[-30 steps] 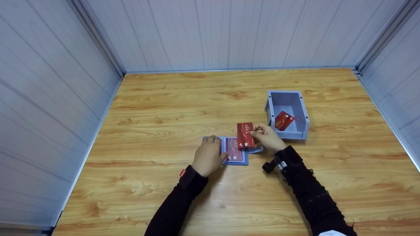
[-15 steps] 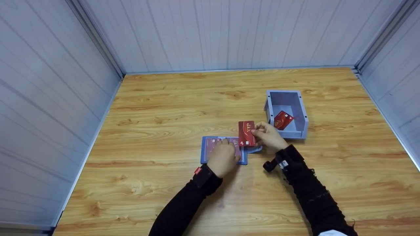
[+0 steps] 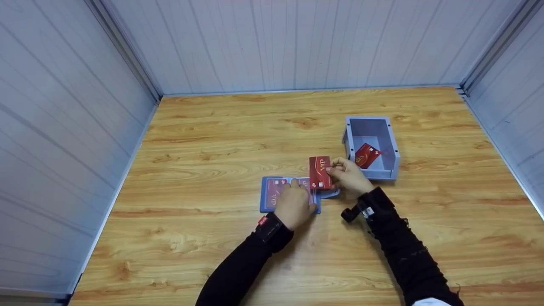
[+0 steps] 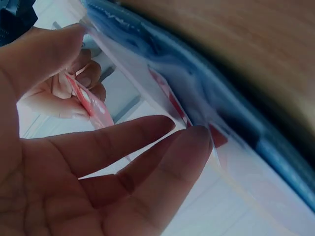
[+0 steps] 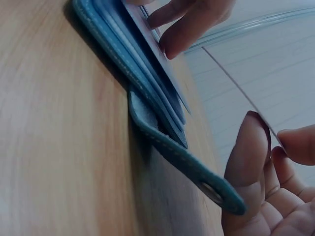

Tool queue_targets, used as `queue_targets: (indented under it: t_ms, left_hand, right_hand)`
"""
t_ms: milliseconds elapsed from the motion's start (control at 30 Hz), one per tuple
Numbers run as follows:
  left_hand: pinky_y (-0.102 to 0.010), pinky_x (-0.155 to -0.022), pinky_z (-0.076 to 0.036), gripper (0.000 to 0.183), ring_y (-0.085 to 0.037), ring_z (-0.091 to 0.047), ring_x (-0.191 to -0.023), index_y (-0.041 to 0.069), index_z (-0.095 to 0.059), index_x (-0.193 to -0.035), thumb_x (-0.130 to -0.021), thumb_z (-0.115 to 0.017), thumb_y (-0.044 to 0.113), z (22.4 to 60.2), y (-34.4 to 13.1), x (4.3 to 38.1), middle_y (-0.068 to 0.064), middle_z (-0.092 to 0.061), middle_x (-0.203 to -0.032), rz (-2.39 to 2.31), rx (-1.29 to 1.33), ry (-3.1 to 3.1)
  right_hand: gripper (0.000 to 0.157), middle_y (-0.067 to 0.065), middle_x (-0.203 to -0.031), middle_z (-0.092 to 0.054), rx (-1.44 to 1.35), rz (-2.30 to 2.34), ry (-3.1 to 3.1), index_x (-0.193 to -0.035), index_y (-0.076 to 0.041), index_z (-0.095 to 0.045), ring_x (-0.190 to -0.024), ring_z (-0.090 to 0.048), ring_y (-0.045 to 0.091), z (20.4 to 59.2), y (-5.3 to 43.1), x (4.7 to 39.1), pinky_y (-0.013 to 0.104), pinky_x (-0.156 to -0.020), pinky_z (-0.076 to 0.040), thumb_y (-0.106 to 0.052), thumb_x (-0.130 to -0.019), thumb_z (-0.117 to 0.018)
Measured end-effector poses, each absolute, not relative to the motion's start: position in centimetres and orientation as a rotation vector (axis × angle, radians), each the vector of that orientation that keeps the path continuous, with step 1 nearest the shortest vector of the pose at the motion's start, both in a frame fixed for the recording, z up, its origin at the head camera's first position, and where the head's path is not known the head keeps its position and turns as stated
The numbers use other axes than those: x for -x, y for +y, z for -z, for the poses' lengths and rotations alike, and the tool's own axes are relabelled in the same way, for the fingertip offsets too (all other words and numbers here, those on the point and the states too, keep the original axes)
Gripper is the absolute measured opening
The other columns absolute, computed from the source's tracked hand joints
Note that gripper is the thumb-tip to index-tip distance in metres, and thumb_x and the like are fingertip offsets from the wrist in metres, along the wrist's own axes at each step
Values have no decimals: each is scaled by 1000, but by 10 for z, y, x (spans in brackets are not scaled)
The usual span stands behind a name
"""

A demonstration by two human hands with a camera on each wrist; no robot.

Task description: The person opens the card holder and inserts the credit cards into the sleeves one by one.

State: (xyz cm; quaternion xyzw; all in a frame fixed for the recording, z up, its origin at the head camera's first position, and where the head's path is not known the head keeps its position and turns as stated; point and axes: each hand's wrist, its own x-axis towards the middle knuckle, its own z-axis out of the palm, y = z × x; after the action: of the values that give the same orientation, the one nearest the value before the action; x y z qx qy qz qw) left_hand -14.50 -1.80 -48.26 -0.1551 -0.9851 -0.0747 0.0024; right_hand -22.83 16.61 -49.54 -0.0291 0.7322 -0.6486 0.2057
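An open blue card holder (image 3: 263, 199) lies on the table, with red VIP cards (image 3: 273, 196) in its clear sleeves. My left hand (image 3: 293, 206) is over its middle; in the left wrist view the fingertips (image 4: 194, 140) touch a clear sleeve between two cards, the fingers extended. Just above the holder's right side, my right hand (image 3: 350, 176) pinches a red VIP card (image 3: 319, 170) between thumb and fingers. The right wrist view shows that card edge-on, apart from the holder. Part of the sleeves is hidden under the left hand.
A grey bin (image 3: 394, 153) stands to the right, behind the right hand, with a red card (image 3: 366, 156) inside. The holder's strap (image 5: 187, 167), with a metal snap, sticks out toward the right hand. Pale panels (image 3: 276, 46) border the wooden table.
My left hand has slid right from the holder's left part to its middle, uncovering the left card. My right hand, still pinching its card, has barely moved.
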Motion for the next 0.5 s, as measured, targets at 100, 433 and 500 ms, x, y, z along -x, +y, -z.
queue_targets:
  t_ms: [100,433,500]
  left_hand:
    - [-40,-79,-55,57,-29,-61,-91,-2,-71,-98,-81,-72,52,482,-16,145,-17,-63,-103,225,468,-3098]
    - [-37,-81,-51,42,-27,-58,-90,1,-71,-87,-84,-72,44,479,-21,146,-13,-67,-91,350,532,-3083]
    - [-37,-80,-51,36,-26,-58,-89,3,-69,-83,-86,-71,39,478,-23,147,-12,-67,-90,459,532,-3097]
  right_hand:
    - [10,-5,-78,-62,84,1810,2030,-102,-5,-46,-62,-62,8,495,167,229,22,-56,-55,-6,-97,-54]
    - [9,-5,-81,-61,77,1820,1985,-105,-3,-47,-64,-61,7,493,169,229,21,-58,-55,-5,-98,-52]
    - [8,-4,-80,-61,68,1830,1969,-105,-4,-47,-63,-61,8,492,169,229,21,-58,-55,-5,-98,-51]
